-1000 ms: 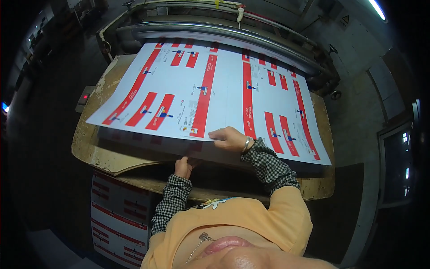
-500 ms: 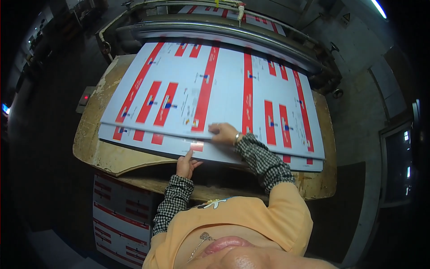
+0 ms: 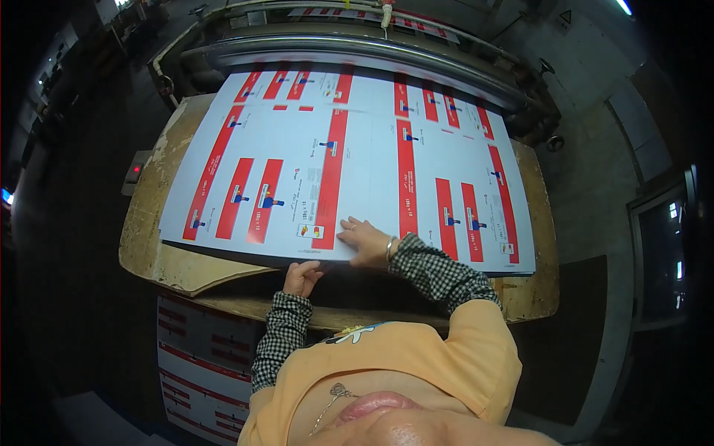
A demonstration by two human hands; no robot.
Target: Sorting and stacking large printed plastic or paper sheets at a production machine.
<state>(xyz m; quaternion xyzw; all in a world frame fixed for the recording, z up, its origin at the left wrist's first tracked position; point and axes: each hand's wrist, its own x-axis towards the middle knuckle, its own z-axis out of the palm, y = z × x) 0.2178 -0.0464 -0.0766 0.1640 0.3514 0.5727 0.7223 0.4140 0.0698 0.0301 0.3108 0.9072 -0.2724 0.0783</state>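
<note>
A large white printed sheet [image 3: 364, 171] with red strips and small blue marks lies on the worn wooden feed table, before a metal roller [image 3: 357, 48]. My right hand [image 3: 364, 241] rests palm down on the sheet near its front edge, fingers spread. Just left of it, my left hand [image 3: 301, 279] is at the front edge, its fingertips touching the rim and its fingers stretched toward the right. What lies beneath the edge there is hidden. Farther off, another printed sheet [image 3: 413, 93] reaches under the roller, and a seam runs between the two.
The wooden table [image 3: 160, 249] has a curved cut-out on my side. At its left edge sits a grey switch box [image 3: 136, 169] with a red light. Below the table at left are more printed sheets [image 3: 201, 364]. A handwheel [image 3: 555, 143] sticks out right of the roller.
The top sheet's front edge is now nearer to me, covering the lower sheet's border that showed before. A seam has appeared near the roller. My right hand has flattened out and come slightly nearer.
</note>
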